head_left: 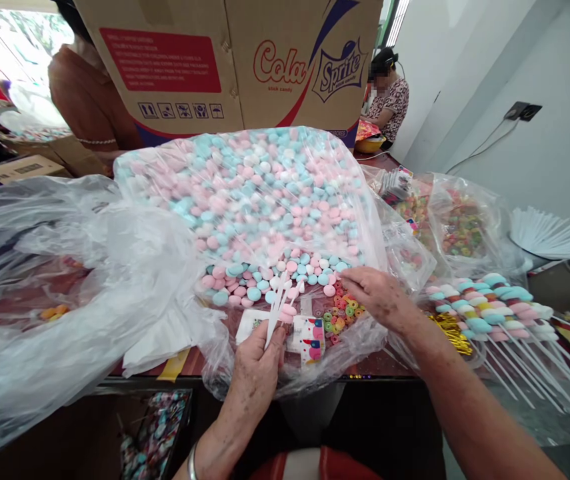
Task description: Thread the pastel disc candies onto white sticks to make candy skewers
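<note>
White sticks [275,313] stand pinched between the thumb and fingers of the left hand [257,363], angled up and away, with pink candy pieces [288,315] beside them just past the fingertips. To the right of that grip, the right hand [377,298] reaches in with its fingers held close together and pointing left; whether they pinch a candy, I cannot tell. Just under and left of those right fingers lie ring-shaped candies [342,313], and between the two hands is a printed packet [309,341]. Beyond both sets of fingers, loose pink, blue and white candies [237,283] spill from a large clear bag [245,180] full of more. Well to the right of the right fingers, skewers of twisted candy [492,310] lie on the counter [192,365], with gold ties [451,332] at their near side. Farthest out, behind the bag, rises a cardboard box [269,107].
</note>
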Demonstrator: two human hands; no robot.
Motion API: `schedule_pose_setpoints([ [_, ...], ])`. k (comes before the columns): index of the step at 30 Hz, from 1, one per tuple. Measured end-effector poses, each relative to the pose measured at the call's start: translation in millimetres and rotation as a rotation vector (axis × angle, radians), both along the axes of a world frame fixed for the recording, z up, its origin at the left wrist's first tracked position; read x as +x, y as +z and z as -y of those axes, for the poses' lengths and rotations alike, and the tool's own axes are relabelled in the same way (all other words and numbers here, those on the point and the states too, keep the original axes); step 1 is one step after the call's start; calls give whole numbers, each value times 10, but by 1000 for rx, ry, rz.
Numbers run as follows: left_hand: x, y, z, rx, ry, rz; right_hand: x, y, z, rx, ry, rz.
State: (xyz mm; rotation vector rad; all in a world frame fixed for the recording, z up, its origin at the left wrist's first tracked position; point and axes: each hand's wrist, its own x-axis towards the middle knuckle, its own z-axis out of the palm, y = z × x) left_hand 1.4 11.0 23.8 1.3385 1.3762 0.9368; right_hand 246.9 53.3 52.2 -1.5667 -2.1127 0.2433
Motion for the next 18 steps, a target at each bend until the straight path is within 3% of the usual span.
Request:
schedule_pose_setpoints([
  [3, -2, -8, 25, -16, 6, 1, 239, 4, -31, -204, 36, 270],
  [6, 23, -3, 35, -12, -9, -3, 257, -48, -30, -296, 48, 407],
  [14, 43, 47, 39, -10, -47, -2, 85, 18, -26, -373, 15, 489],
  [18, 44, 42, 48, -14, -52, 11, 127, -42, -39, -316, 36, 360],
])
